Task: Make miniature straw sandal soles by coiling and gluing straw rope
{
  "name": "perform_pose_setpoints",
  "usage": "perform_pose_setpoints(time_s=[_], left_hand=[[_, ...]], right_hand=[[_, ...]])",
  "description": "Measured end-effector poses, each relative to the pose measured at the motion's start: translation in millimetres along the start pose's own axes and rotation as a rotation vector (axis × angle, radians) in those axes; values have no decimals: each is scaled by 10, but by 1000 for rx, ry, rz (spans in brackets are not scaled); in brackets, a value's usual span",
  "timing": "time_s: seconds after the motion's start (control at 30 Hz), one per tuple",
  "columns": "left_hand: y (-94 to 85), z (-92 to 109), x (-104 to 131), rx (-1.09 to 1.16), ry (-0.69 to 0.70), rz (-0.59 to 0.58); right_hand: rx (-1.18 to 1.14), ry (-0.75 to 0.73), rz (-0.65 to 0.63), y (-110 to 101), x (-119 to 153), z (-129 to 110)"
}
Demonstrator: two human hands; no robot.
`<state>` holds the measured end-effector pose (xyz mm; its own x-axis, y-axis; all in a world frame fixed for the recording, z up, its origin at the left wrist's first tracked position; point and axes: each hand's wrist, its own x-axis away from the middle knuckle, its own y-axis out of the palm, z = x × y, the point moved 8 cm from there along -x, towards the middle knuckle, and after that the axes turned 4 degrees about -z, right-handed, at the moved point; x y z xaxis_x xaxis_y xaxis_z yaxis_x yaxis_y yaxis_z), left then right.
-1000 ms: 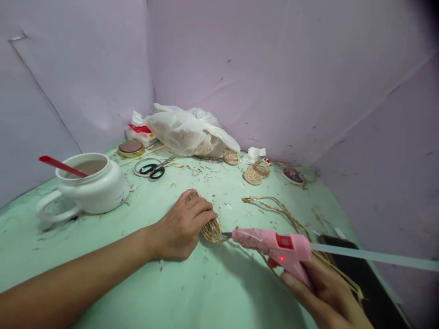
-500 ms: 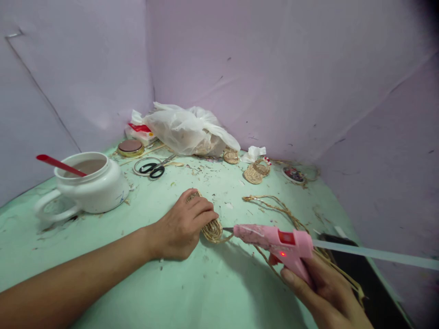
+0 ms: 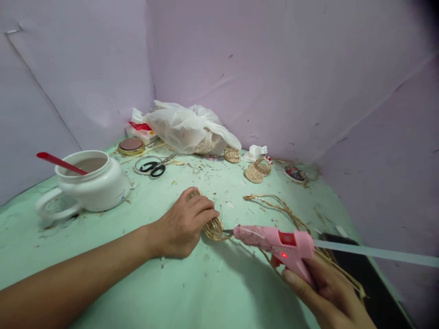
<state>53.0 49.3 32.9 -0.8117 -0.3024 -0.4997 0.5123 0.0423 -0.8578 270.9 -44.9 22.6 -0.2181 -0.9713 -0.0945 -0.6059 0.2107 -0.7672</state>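
Observation:
My left hand [image 3: 187, 222] is closed around an oval coil of braided straw cord [image 3: 214, 230], held tilted just over the green tabletop; part of the coil is hidden under the fingers. In my right hand [image 3: 324, 285] is a pink hot glue gun [image 3: 274, 240] with its red light lit. The metal nozzle points left and meets the coil's right edge, or nearly so. A clear glue stick [image 3: 373, 253] sticks out of the gun's back. Loose braided cord [image 3: 284, 208] runs from the coil behind the gun and across the table.
At left stands a white mug [image 3: 103, 185] with a red stick in it. Scissors [image 3: 156, 167], a round tin [image 3: 131, 146] and a white plastic bag [image 3: 192, 130] lie farther back. Woven straw pieces [image 3: 255, 171] are near the wall. A dark flat object [image 3: 360, 274] lies at right.
Both hands, the coil and the glue gun stay almost in place. The nozzle sits very slightly lower against the coil's edge.

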Motion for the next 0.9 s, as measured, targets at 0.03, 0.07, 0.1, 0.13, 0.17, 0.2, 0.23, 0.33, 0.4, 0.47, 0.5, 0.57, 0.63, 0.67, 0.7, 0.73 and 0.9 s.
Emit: perform_pose_setpoints(time_s=[0.03,0.07,0.1,0.13,0.17,0.2,0.23,0.33,0.4,0.47,0.5,0.57,0.63,0.67,0.7,0.73,0.9], left_hand=[[4,-2,1,-1,-2,0],[9,-6,2,-1,-4,-2],[15,-9,2,0,-6,-6],[20,-13,2,3,-8,-9],[23,-16,1,6,-10,-12],[23,-18,0,7,-11,-12],[21,-21,0,7,-12,-11],[6,-20,0,6,-10,2],[2,-18,1,5,-9,6],[5,-18,3,5,-11,4],[5,-18,4,5,-12,5],[2,-14,5,8,-9,11],[-5,-10,6,7,-5,19],[-5,-11,6,6,-5,19],[-2,-15,5,7,-7,15],[1,-18,5,7,-8,11],[-5,-13,-4,9,2,16]], right_hand=[[-10,-2,19,-12,3,-7],[-15,-4,26,-14,6,-5],[-11,-4,17,-3,9,10],[0,-3,-3,16,12,39],[14,1,-20,32,17,81],[25,3,-42,51,21,126],[29,4,-60,65,25,170],[2,6,-53,54,33,252],[-16,7,-42,37,34,247],[-23,6,-46,32,32,211],[-25,4,-50,31,30,189],[-22,2,-54,28,24,154],[-18,2,-48,18,17,130],[-18,3,-47,16,13,119],[-20,5,-51,17,9,107],[-24,5,-55,18,5,94],[-36,3,-64,12,-12,44]])
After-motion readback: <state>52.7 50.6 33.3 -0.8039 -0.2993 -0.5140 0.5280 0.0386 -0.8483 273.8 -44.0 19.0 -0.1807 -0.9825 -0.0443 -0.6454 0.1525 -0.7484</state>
